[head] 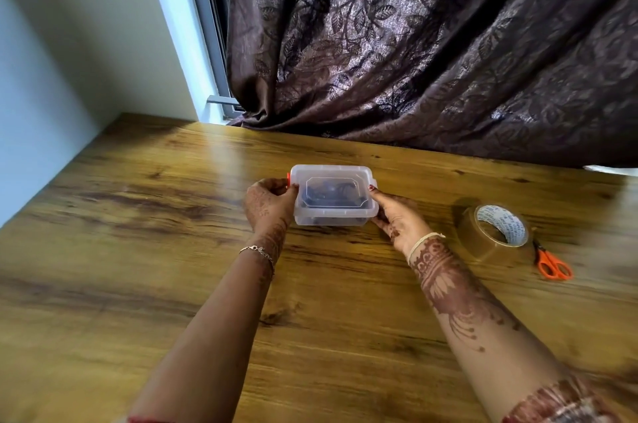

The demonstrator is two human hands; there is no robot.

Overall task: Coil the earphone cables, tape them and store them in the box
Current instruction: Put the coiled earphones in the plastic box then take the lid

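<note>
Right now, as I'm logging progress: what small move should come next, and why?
Probably press the orange latch shut: the lid sits on the box, dark cables lie inside, and the left hand and right hand grip its ends.

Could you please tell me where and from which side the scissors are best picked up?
By the orange handle loops, probably coming from the near right side: the scissors lie flat with the handles toward the person and the blades pointing away, close against the tape roll.
</note>
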